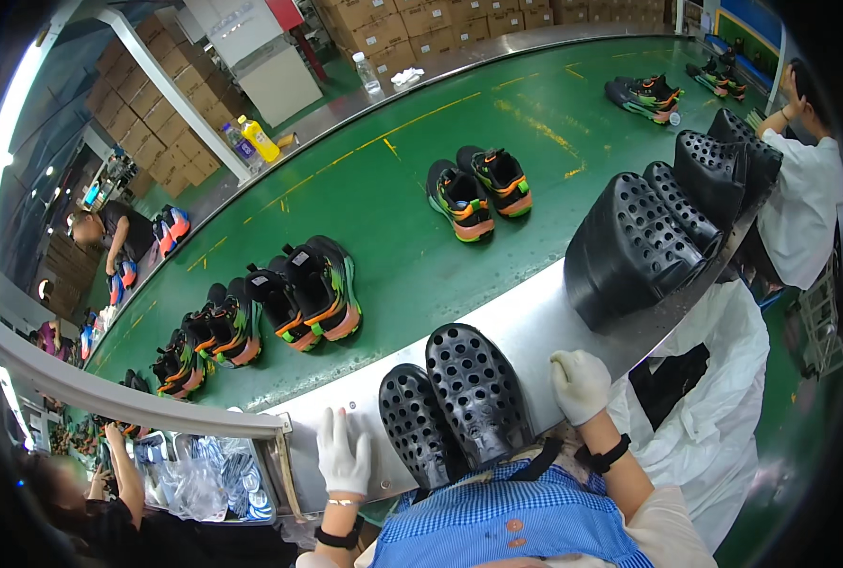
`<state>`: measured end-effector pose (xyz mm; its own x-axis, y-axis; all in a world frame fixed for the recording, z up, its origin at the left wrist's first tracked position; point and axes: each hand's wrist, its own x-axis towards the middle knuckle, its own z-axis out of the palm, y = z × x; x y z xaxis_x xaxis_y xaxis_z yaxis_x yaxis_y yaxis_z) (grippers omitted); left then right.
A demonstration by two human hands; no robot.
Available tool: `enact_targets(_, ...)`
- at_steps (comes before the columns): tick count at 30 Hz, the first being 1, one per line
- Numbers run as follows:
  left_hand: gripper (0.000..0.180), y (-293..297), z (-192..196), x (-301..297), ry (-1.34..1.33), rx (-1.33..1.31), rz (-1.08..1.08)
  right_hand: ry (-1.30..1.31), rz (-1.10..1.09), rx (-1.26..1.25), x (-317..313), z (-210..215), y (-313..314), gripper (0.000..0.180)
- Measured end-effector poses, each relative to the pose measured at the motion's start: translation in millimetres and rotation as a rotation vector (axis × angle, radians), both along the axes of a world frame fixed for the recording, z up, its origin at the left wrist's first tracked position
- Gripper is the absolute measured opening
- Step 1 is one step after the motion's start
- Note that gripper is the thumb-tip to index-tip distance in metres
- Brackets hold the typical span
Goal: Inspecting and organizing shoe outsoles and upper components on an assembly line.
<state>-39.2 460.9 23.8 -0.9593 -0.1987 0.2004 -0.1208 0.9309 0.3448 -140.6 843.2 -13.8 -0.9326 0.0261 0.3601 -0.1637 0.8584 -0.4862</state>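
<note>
Two black perforated moulds [455,402], rounded like shoe soles and dotted all over with small holes, stand side by side on the metal edge of the worktop [526,317], right in front of the person's blue checked apron [516,521]. They look glossy, and the right one stands taller than the left. The left hand [342,454], in a white glove, lies flat and open on the metal edge just left of the moulds, fingers spread, gripping nothing. The right hand [580,383], also gloved in white, rests on the edge just right of the moulds, loosely curled and holding nothing. Further right along the edge sits a row of larger black perforated moulds [672,213]. Beyond the edge runs the green conveyor belt [393,189], carrying pairs of black sneakers with orange and green trim [298,293], with another pair [478,189] nearer the middle. A co-worker in white [800,199] stands at the far right.
</note>
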Motion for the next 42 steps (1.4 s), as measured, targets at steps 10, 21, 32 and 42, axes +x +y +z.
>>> enact_targets(10, 0.053, 17, -14, 31, 0.016, -0.1, -0.128, -0.015, 0.008, -0.058, 0, 1, 6, 0.006)
enact_targets(21, 0.051, 24, -17, 26, 0.05, -0.107, -0.119, -0.05, 0.038, -0.096, -5, 9, 13, 0.007)
enact_targets(32, 0.05, 32, -14, 24, 0.048, -0.097, -0.105, 0.008, 0.048, -0.1, -5, 5, 19, 0.008)
enact_targets(42, 0.046, 19, -34, 26, 0.146, -0.133, -0.171, -0.022, 0.08, -0.052, -10, -21, 19, 0.01)
